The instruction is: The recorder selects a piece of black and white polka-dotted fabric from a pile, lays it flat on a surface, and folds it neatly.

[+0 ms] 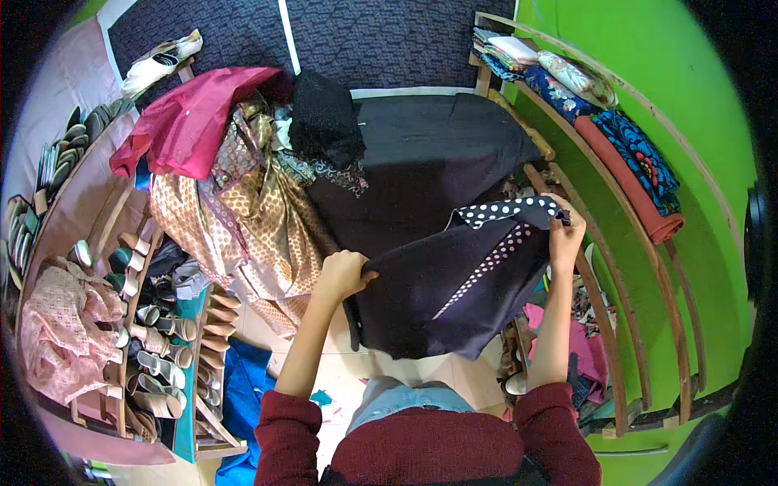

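A black garment (405, 300) with white polka-dot trim hangs stretched between my two hands. My left hand (343, 275) is closed around its left edge. My right hand (567, 231) grips the upper right corner, next to the dotted band. Beyond the garment, a surface covered in black cloth (429, 142) stretches back to the wall. To the left on it lies a heap: a gold patterned fabric (267, 215), a magenta cloth (203, 121) and a black lacy piece (326, 121). The fingertips of both hands are partly hidden by the cloth.
Wooden racks on the left hold several shoes (162, 368) and a pink lace cloth (69, 328). Along the green wall at right, a wooden rack (648, 243) carries folded fabrics (636, 174). A blue cloth (243, 397) lies low on the left; pink clothes (579, 352) lie beneath the right rack.
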### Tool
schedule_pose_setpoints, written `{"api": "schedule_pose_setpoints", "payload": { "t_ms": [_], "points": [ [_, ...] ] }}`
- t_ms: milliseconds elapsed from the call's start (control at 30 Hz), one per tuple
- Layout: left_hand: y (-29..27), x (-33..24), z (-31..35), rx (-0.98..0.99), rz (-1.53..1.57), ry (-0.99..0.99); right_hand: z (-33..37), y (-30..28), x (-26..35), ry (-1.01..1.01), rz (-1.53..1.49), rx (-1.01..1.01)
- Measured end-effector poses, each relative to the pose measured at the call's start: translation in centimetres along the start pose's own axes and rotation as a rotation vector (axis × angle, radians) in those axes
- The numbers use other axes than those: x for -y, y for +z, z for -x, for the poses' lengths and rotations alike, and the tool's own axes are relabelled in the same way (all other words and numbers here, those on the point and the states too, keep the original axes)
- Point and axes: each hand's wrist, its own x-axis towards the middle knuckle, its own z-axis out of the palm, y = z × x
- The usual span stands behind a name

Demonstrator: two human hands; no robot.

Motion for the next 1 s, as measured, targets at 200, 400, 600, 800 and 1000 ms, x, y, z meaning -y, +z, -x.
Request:
{"api": "schedule_pose_setpoints", "payload": {
  "t_ms": [200,400,600,800,1000],
  "points": [
    [2.5,0.2,0.5,-0.199,0.038,-0.3,-0.7,1.2,0.0,-0.062,-0.008,-0.16],
    [6.1,3.7,0.5,-0.343,0.197,-0.195,-1.3,0.7,-3.1,0.057,-0.201,-0.262],
    [8.4,7.3,0.9,-0.251,0.621,-0.253,-1.6,1.1,-5.3,0.105,-0.234,-0.345],
    [4.3,4.7,-0.9,-0.231,1.299,-0.409,-1.3,2.0,-8.0,0.209,-0.203,-0.487],
    [1.2,4.6,-3.0,-0.303,1.669,-0.413,0.1,3.5,-8.5,0.18,-0.162,-0.239]
  ]
}}
